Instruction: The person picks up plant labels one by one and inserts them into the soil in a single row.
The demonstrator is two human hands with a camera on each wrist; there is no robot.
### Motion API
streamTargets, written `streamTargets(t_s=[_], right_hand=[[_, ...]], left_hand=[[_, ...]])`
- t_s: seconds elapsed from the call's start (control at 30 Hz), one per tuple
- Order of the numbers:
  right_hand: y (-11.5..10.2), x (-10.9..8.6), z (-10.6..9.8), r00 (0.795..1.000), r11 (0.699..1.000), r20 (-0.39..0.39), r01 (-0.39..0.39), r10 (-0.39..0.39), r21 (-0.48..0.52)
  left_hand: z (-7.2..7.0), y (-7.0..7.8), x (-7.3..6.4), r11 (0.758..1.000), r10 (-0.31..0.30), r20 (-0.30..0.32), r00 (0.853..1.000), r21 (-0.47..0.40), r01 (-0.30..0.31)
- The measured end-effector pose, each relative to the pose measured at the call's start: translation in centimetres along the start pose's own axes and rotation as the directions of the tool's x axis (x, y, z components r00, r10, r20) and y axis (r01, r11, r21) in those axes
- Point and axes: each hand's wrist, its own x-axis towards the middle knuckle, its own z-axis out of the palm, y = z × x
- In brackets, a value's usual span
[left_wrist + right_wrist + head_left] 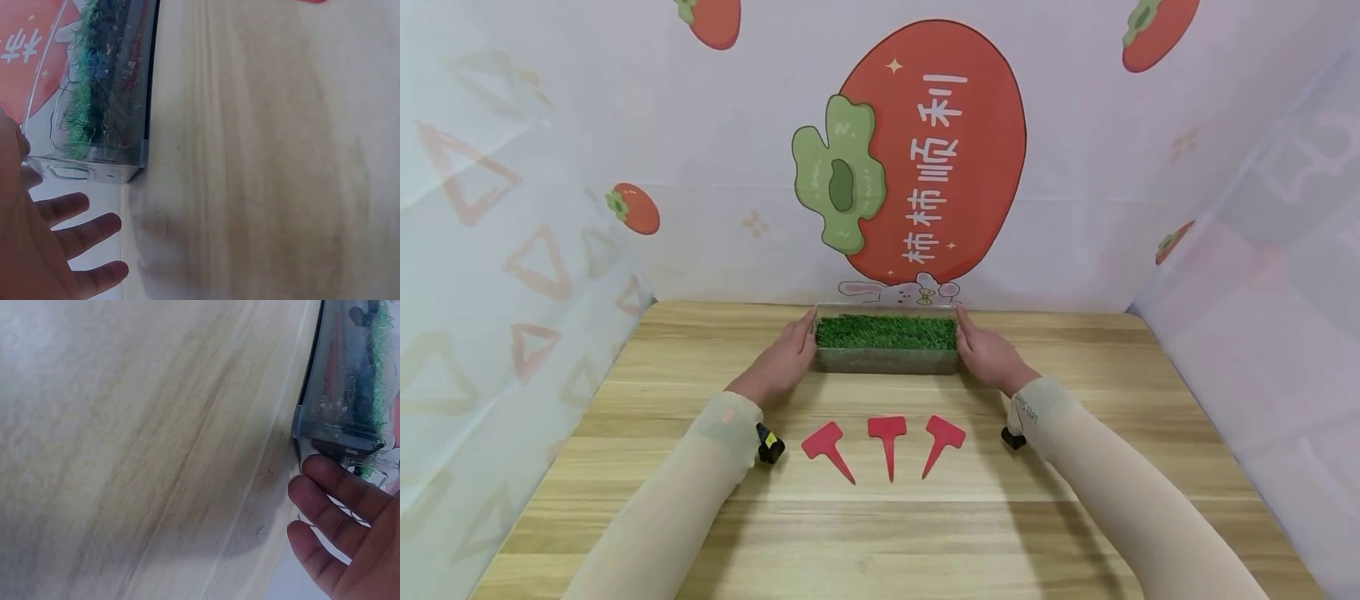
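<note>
A clear rectangular box with green artificial grass inside stands near the back of the table. At its left end is my left hand. The left wrist view shows that hand's upper fingers right at the rim, while the other fingers extend apart from the end wall. My right hand is against the opposite end of the box. Its fingers are relaxed and slightly bent, the uppermost right by the lower end wall in the right wrist view.
Three red T-shaped plant labels lie in a row on the wooden table, between my forearms. Behind the box rises a white backdrop printed with persimmons. Pale fabric walls stand along both sides.
</note>
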Motion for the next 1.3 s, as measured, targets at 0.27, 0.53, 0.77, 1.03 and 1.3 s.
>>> streamTargets(t_s=[0.27,0.53,0.77,1.03,1.3], right_hand=[[-0.3,0.2,-0.5,1.000,0.999,0.014,-0.020,0.019,0.026],[-0.2,0.3,-0.2,1.000,1.000,0.010,-0.004,0.004,0.025],[-0.1,-0.1,-0.4,1.000,1.000,0.008,0.017,-0.017,0.005],[0.0,-0.3,-0.2,0.999,1.000,-0.014,0.029,-0.029,-0.002],[0.0,-0.7,-0.2,0.999,0.999,0.010,0.039,-0.040,0.013]], left_hand=[[-0.4,0.6,0.0,1.000,-0.016,0.020,1.000,-0.011,0.016],[0.3,0.7,-0.1,1.000,-0.015,-0.002,1.000,0.001,0.015],[0.2,1.7,-0.6,1.000,-0.011,0.000,1.000,0.006,0.011],[0.1,1.7,-1.0,1.000,-0.017,0.026,1.000,-0.023,0.018],[0.7,1.5,-1.3,0.999,-0.031,0.018,0.999,-0.009,0.032]])
